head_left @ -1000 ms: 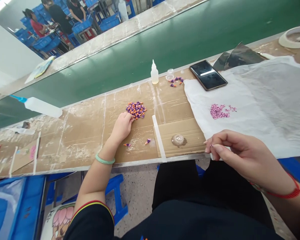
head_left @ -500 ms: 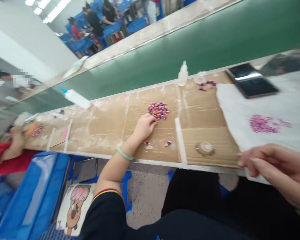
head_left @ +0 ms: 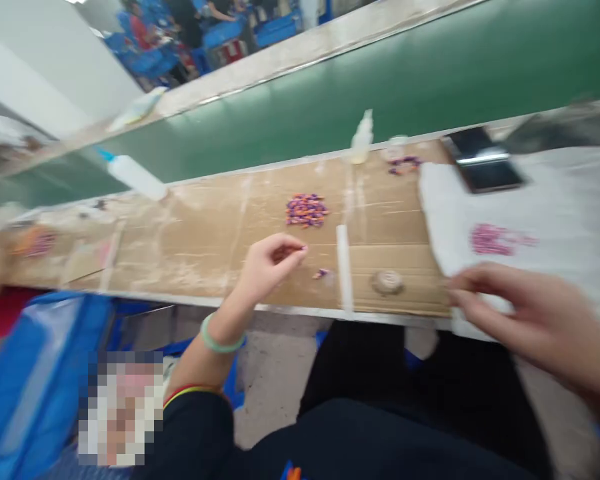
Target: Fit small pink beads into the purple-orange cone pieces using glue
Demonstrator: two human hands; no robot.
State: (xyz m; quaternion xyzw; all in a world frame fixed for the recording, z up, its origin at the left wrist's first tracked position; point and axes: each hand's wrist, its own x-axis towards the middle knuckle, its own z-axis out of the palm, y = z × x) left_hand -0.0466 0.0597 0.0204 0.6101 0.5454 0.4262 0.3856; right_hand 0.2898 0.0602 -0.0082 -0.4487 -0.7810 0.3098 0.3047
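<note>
My left hand (head_left: 273, 267), with a pale green bangle (head_left: 221, 337) on its wrist, is held over the cardboard with thumb and forefinger pinched. A tiny speck shows at its fingertips, too small to name. Just beyond it lies a pile of small purple and orange pieces (head_left: 307, 211). One loose purple piece (head_left: 322, 274) rests to the right of the fingers. My right hand (head_left: 525, 317) is pinched above the corner of the white sheet (head_left: 560, 187); whatever it holds, if anything, does not show. Small pink pieces (head_left: 493, 240) lie on that sheet.
A small round object (head_left: 387, 281) sits near the front edge. Along the back stand a dropper bottle (head_left: 362, 138), a clear cup (head_left: 397, 148) and a phone (head_left: 483, 160). A white bottle with a blue tip (head_left: 135, 177) leans at the left. Blue crates (head_left: 40, 387) stand below.
My left hand has drawn back from the pile toward the front edge, fingers pinched. Of two loose pieces, only one now shows. The camera view has shifted; my right hand stays pinched near the sheet.
</note>
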